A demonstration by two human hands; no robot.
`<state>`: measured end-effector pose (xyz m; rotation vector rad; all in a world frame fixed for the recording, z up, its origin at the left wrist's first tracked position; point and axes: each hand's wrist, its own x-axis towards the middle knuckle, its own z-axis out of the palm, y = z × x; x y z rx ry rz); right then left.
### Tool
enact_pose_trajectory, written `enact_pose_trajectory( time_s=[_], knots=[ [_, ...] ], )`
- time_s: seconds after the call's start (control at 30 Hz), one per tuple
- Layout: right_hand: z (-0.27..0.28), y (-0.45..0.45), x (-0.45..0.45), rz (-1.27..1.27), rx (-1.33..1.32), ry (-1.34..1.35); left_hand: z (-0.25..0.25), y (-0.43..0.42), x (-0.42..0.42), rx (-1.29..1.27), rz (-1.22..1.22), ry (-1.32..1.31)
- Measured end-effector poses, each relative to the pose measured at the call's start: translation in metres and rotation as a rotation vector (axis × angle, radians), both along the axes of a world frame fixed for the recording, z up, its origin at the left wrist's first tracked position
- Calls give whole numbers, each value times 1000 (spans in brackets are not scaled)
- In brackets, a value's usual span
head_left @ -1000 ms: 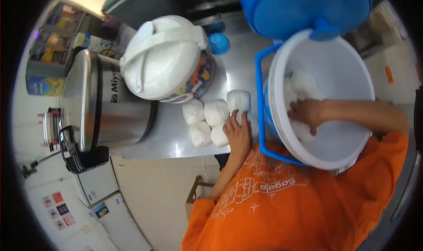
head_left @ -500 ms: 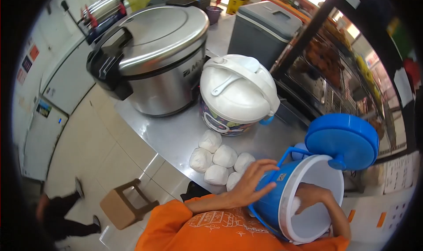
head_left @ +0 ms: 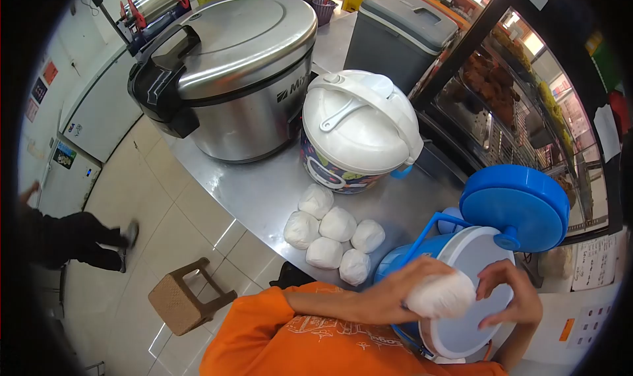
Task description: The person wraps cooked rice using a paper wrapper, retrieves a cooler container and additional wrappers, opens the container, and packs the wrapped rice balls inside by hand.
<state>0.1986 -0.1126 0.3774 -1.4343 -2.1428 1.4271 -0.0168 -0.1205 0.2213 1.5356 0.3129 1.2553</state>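
My left hand is closed around a white paper-wrapped bundle, held in front of the mouth of a blue cooler jug. Close to that bundle, my right hand has its thumb and fingers apart over the jug's white opening, with nothing in it. The jug leans towards me, its round blue lid swung back on the hinge. Several similar white wrapped bundles lie grouped on the steel table to the left of the jug. The jug's bottom is out of sight.
Behind the bundles stand a white rice cooker with a spoon on its lid and a large steel cooker. Further back is a grey cool box. A glass food cabinet borders the right. A brown stool and a walking person are on the left.
A white bundle that my right hand held inside the jug is now in my left hand. My right hand has opened and come up to the rim. The person at left has moved.
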Motion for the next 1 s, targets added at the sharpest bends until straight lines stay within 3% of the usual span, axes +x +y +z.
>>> enact_pose_trajectory(
  time_s=[0.03, 0.1, 0.17, 0.23, 0.3, 0.37, 0.43, 0.53, 0.77, 0.87, 1.0],
  knots=[
    [-9, 12, 14, 82, -85, -106, -6, 3, -11, 10, 40, 65],
    [-38, 32, 33, 244, -251, -317, -16, 4, -31, -365, 48, 53],
    [-86, 36, 40, 272, -173, -532, -41, 10, -43, -628, 172, -48],
    [-142, 26, 56, 444, 262, -897, -69, 15, -60, -776, 322, -107],
    [-180, 33, 74, 656, 284, -1036, -111, 20, -76, -790, 530, 41],
    [-216, 35, 101, 728, 325, -943, -131, 20, -92, -539, 788, 509],
    [-235, 27, 110, 701, 556, -956, -135, 14, -100, -533, 851, 618],
    [-226, 24, 89, 528, 795, -933, -145, 10, -109, -462, 882, 696],
    [-203, 31, 80, 521, 707, -853, -147, 25, -123, -392, 738, 728],
    [-152, 35, 49, 499, 471, -897, -141, 32, -131, -466, 656, 680],
    [-98, 38, 35, 290, 157, -760, -131, 48, -128, -470, 569, 723]
  ],
)
